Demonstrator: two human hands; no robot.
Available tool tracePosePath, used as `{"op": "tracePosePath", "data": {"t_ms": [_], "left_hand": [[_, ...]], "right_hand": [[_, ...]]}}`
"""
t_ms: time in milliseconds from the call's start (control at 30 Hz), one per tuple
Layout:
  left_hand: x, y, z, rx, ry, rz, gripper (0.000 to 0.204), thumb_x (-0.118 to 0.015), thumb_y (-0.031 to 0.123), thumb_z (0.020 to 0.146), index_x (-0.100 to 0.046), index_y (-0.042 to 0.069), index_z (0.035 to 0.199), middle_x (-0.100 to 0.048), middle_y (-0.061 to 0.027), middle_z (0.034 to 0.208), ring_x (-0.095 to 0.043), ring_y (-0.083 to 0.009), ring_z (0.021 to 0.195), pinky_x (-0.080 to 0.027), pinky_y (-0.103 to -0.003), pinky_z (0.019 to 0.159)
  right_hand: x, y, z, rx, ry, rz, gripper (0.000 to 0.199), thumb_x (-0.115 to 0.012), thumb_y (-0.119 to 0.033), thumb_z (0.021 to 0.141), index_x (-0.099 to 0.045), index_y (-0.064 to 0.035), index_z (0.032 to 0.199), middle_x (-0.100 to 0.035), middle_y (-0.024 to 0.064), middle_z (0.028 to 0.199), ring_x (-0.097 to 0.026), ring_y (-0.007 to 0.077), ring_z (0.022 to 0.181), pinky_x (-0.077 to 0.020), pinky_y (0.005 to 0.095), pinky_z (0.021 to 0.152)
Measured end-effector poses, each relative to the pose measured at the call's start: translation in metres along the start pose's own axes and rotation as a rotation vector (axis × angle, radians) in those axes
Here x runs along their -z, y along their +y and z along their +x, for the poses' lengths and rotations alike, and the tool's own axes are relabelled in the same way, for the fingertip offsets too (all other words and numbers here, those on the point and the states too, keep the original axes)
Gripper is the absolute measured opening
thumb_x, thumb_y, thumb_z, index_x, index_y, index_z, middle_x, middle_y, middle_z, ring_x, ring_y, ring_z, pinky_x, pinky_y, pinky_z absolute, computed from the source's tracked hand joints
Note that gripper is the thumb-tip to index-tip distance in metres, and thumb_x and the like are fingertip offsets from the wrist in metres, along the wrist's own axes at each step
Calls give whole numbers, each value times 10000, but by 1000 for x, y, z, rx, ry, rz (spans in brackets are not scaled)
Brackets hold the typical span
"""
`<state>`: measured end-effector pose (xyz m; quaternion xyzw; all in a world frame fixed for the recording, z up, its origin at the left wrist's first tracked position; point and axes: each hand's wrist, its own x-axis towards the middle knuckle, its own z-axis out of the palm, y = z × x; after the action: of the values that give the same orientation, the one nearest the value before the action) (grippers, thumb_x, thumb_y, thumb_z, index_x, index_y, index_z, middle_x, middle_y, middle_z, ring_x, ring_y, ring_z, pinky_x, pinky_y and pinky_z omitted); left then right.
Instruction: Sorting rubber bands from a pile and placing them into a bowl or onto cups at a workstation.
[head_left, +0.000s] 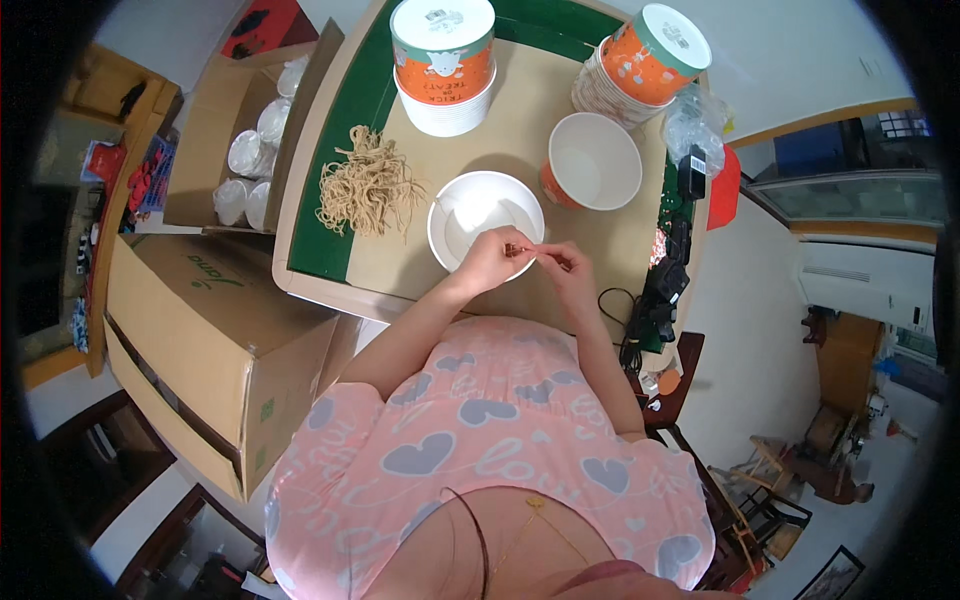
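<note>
My left hand [492, 258] and my right hand [568, 268] meet over the near rim of a white paper bucket [484, 213] that stands open on the table. Between the fingertips of both hands I pinch a short piece of tan string [522, 250]. A loose pile of the same tan strings [368, 185] lies on the table to the left of the bucket. A second open bucket [594, 160], orange outside and white inside, stands just beyond my right hand.
Two stacks of orange printed buckets [443, 62] [640, 65] stand at the table's far side. Cardboard boxes [210, 330] [240, 130] sit on the floor to the left, one holding white lids. Black cables and chargers [665, 290] lie at the right table edge [300, 285].
</note>
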<state>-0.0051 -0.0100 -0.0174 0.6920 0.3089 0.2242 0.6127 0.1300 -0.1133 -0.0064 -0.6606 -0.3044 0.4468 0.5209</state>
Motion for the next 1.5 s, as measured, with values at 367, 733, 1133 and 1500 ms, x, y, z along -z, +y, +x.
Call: {"op": "tracePosePath", "data": {"t_ms": [367, 733, 1133, 1500], "left_hand": [[2, 26, -6, -109, 115, 368, 64, -663, 77, 763, -630, 34, 798, -602, -101, 771, -595, -221, 646, -478, -322, 596], [-3, 22, -10, -13, 105, 268, 66, -667, 84, 764, -661, 24, 789, -628, -108, 742, -582, -201, 611, -473, -303, 584], [-4, 10, -7, 92, 166, 183, 88, -660, 117, 749, -666, 29, 750, -654, -113, 736, -635, -213, 648, -495, -309, 613], [10, -2, -5, 295, 61, -132, 103, -636, 77, 808, -682, -6, 847, -652, -25, 737, -564, -68, 686, -455, -219, 648]], "right_hand": [[-6, -7, 6, 130, 64, -310, 82, -641, -87, 800, -627, -16, 838, -560, 47, 790, -563, 123, 690, -456, 246, 638], [-5, 4, 6, -43, 77, -37, 136, -654, -106, 812, -657, 6, 888, -594, 40, 802, -553, 98, 697, -448, 240, 648], [-19, 5, 4, 123, 179, -179, 95, -656, -87, 801, -657, 1, 838, -624, 47, 792, -567, 107, 662, -463, 252, 615], [-19, -1, 5, 37, 130, -122, 109, -649, -102, 810, -655, -8, 864, -612, 46, 778, -561, 109, 664, -459, 249, 622]]}}
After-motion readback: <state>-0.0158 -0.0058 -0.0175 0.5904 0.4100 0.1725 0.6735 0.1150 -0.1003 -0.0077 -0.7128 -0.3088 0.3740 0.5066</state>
